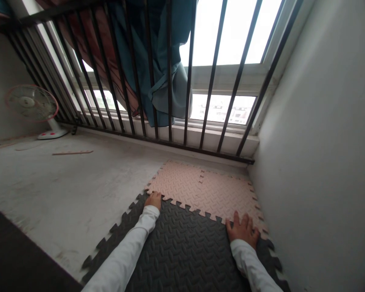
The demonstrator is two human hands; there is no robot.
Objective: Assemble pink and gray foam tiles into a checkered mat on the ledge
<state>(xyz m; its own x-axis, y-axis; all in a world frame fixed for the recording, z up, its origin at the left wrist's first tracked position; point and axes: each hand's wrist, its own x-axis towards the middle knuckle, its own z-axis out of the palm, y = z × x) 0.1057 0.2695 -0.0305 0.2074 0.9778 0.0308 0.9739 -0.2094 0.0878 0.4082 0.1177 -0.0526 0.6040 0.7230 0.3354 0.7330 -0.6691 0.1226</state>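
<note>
A large black foam floor mat (185, 247) with toothed puzzle edges lies in front of me. Beyond it are two joined pink foam mats (179, 178). My left hand (153, 200) rests on the black mat's far left part, by the seam with the pink; its fingers are partly hidden, and whether they grip the edge does not show. With fingers spread, my right hand (242, 229) presses down across the seam on the right side. Along the middle of the seam, dark gaps show between the black and pink teeth.
A dark metal railing (170, 140) runs along the window, with a blue curtain (158, 69) behind it. A white wall (328, 154) borders the mats on the right. A fan (53, 132) stands on the bare floor at left, near a thin pink strip (73, 153).
</note>
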